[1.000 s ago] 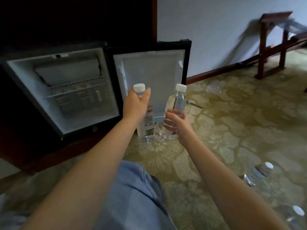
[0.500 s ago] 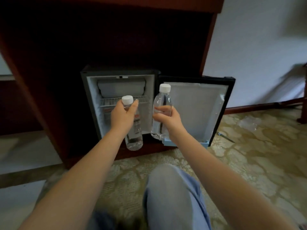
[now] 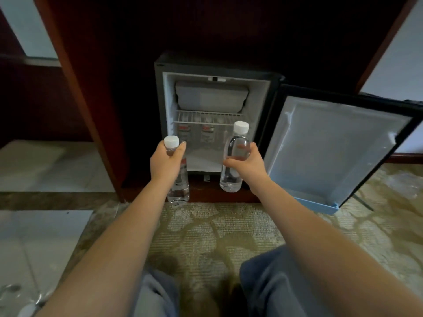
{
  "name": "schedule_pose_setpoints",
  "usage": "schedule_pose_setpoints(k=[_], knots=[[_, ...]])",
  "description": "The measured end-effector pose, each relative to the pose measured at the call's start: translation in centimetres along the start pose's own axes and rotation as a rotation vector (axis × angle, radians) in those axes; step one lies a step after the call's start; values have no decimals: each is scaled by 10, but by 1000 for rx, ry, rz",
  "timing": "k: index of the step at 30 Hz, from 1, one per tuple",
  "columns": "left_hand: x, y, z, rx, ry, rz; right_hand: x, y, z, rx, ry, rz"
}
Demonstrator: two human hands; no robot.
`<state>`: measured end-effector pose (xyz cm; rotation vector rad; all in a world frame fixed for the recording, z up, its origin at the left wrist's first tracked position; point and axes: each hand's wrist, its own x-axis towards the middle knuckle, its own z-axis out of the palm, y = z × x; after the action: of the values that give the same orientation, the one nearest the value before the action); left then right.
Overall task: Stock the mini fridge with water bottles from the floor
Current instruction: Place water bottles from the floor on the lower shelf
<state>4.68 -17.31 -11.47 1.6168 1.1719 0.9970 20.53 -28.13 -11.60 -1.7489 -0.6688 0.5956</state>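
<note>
A person's left hand (image 3: pixel 166 162) gripped a water bottle (image 3: pixel 179 187) just below its white cap, the body hanging upright beneath the fingers. The right hand (image 3: pixel 246 164) clasped a second bottle (image 3: pixel 237 143) at mid-height, cap above the fingers. Both bottles were held just outside the open mini fridge (image 3: pixel 160 99), its door (image 3: pixel 332 145) standing open at right.

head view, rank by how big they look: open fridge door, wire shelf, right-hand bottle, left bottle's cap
1. open fridge door
2-3. wire shelf and right-hand bottle: about alike, and the bottle is nearer, so unranked
4. left bottle's cap
</note>
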Motion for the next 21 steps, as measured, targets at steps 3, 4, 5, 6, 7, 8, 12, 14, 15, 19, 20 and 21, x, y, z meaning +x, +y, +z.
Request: schedule_pose_setpoints(k=[3, 4, 5, 6, 7, 8, 12, 14, 15, 19, 20, 21], knots=[[18, -14, 18, -6, 11, -32, 20, 6, 7, -6, 43, -10], [26, -18, 25, -4, 10, -31, 28, 9, 11, -21, 44, -13], [34, -22, 32, -2, 7, -30, 36, 11, 15, -37, 39, -15], [42, -25, 40, -6, 5, -32, 44, 13, 18, -56, 30, -14], [51, -28, 48, -14, 5, -39, 52, 15, 22, -82, 18, -9], [59, -31, 56, -23, 8, -47, 61, 18, 26, -109, 7, -4], [92, -48, 89, -52, 28, -98, 100, 32, 41, -151, -10, -13], [107, -60, 102, -56, 40, -127, 118, 44, 48, -154, -10, 1], [114, -67, 108, -53, 51, -126, 125, 52, 51, -166, -2, 20], [139, -89, 128, -70, 80, -70, 152, 92, 57, -184, 72, 69], [144, -93, 132, -62, 84, -69, 159, 102, 58, -187, 88, 70], [149, -98, 136, -56, 89, -72, 166, 110, 58, -200, 96, 70]])
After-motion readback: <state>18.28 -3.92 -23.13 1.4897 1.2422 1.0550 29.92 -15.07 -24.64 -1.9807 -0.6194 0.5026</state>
